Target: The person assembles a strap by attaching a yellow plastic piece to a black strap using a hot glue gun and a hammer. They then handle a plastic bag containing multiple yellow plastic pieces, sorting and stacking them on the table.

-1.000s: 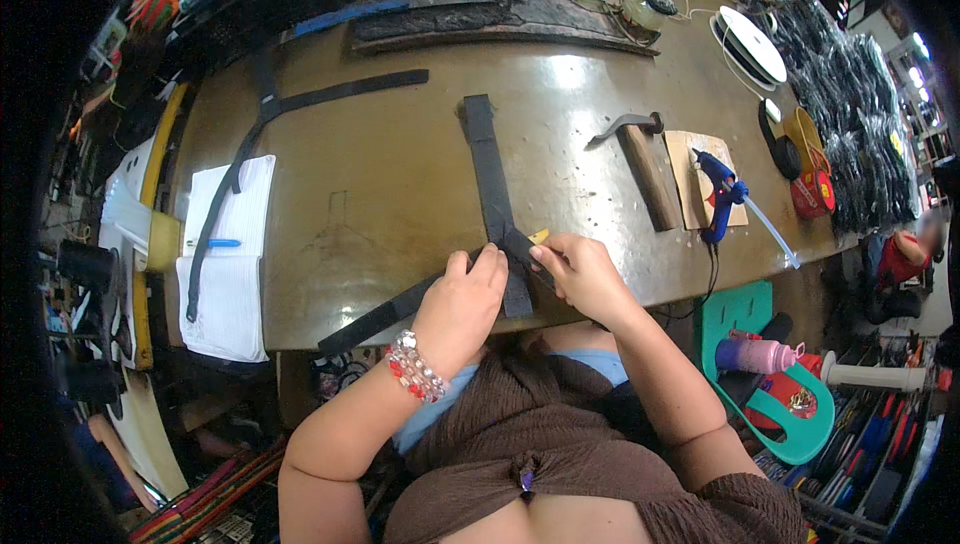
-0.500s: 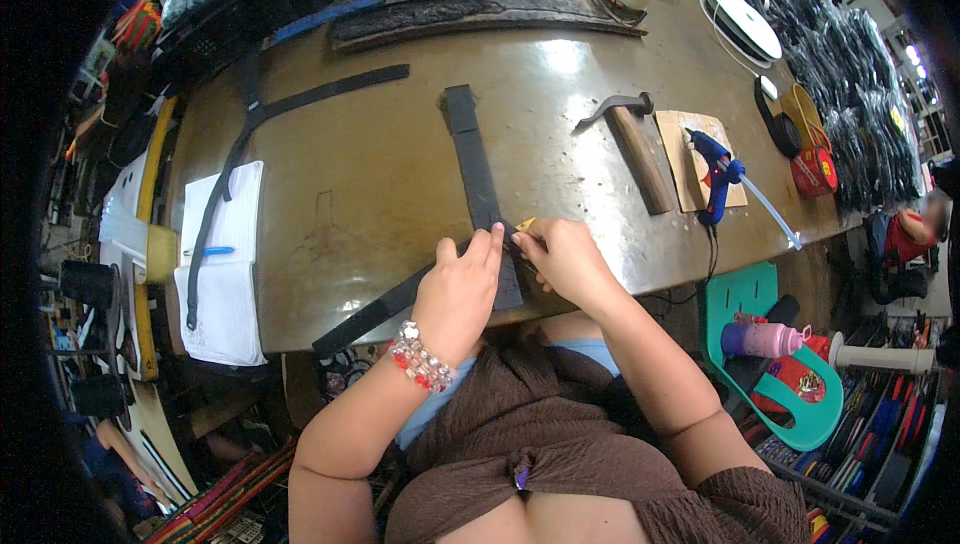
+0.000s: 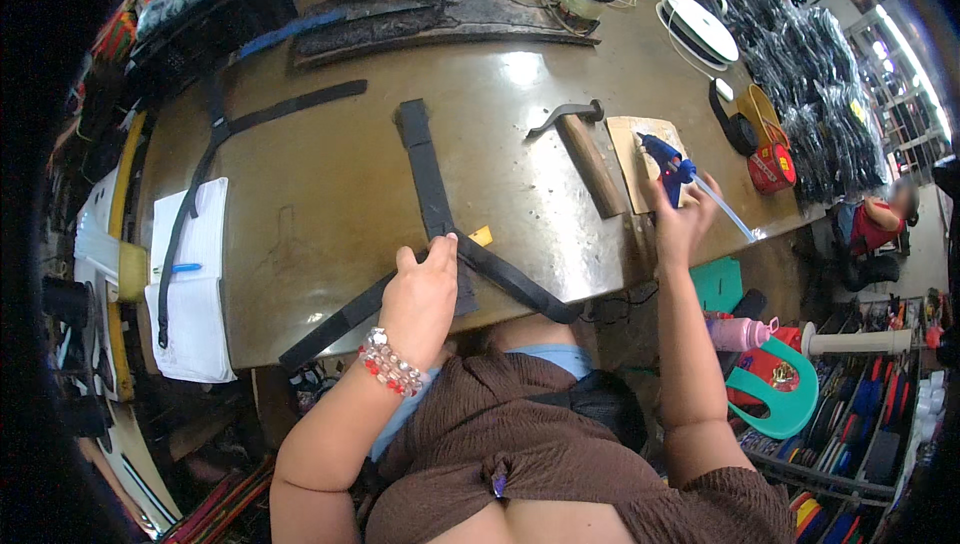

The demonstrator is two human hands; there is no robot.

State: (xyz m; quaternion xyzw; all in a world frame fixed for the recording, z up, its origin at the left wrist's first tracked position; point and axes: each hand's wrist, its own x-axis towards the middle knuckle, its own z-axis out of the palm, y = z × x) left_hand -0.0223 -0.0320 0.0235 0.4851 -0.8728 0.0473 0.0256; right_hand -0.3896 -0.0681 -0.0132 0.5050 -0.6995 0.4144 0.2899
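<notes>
My right hand point(image 3: 682, 226) moved to the blue plastic glue gun point(image 3: 668, 158), slanting leftward beyond its parted fingers; left hand point(image 3: 420, 294) presses flat black webbing point(image 3: 428, 172), pinch hidden.

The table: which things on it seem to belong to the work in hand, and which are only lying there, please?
In the work, it seems:
black straps, under the left hand
glue gun, at the right hand

Probably only lying about:
hammer
open notebook
blue pen
white spool
</notes>
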